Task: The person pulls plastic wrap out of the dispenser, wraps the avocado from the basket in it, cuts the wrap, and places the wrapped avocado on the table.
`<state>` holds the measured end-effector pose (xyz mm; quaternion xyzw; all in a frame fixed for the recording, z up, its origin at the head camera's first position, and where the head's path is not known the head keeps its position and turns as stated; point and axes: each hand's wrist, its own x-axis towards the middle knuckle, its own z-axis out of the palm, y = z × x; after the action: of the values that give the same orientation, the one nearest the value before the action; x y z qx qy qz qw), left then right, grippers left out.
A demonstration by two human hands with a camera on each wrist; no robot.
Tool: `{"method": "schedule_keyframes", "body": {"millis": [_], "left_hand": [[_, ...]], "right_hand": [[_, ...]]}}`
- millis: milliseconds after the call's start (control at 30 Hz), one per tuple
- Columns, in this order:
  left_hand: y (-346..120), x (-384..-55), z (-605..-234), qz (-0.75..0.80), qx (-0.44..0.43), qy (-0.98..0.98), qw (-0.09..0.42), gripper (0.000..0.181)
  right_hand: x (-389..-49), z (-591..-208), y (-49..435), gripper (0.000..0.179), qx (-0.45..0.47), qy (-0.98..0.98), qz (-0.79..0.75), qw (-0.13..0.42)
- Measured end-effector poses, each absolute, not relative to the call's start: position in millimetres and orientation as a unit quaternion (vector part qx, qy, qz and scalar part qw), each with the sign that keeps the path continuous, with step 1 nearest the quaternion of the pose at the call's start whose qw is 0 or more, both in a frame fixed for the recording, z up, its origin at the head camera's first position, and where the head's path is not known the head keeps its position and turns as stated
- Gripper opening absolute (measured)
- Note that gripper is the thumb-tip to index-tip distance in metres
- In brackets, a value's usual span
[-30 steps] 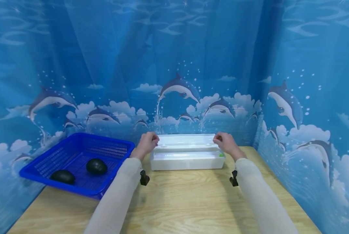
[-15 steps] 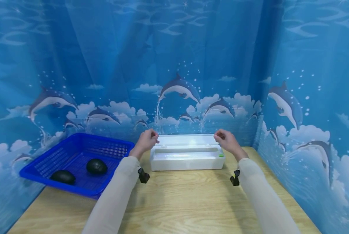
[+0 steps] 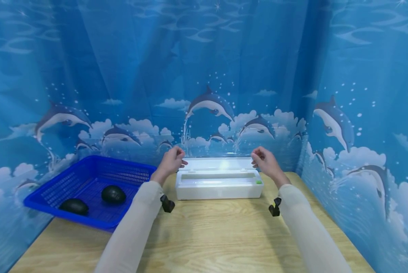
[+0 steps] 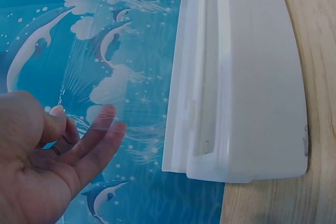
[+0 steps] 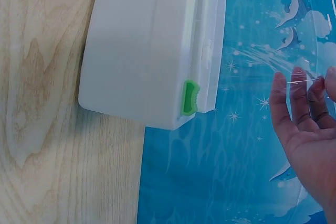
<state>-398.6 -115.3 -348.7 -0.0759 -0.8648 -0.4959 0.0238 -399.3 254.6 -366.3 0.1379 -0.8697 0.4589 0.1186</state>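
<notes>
A white cling film dispenser [image 3: 219, 192] stands at the back of the table with its lid [image 3: 221, 163] raised. Clear cling film [image 4: 79, 85] stretches up from it, showing as shiny creases. At the left end, my left hand [image 3: 171, 162] pinches a corner of the film between thumb and forefinger, the other fingers spread. My right hand [image 3: 266, 163] pinches the opposite corner the same way, as the right wrist view shows. Both hands are above the dispenser's rear, apart from its body. A green slide cutter [image 5: 190, 98] sits at the dispenser's right end.
On the left stands a blue plastic basket [image 3: 87, 220] holding two dark green oval objects [image 3: 113, 194], like avocados. Behind the wooden table [image 3: 210, 235] hangs a blue dolphin-print curtain [image 3: 204, 57], close behind the dispenser.
Both hands have risen slightly and moved a little farther back, drawing the cling film up with them. Dispenser and basket stay in place.
</notes>
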Motion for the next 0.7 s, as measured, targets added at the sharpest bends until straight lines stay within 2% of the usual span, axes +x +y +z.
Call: {"method": "schedule_keyframes", "body": {"millis": [700], "left_hand": [[-118,-397,-319,-0.479,-0.091,-0.871,0.057,0.021]], "right_hand": [[-395,-333,250,0.033,0.147,-0.868,0.445,0.164]]}}
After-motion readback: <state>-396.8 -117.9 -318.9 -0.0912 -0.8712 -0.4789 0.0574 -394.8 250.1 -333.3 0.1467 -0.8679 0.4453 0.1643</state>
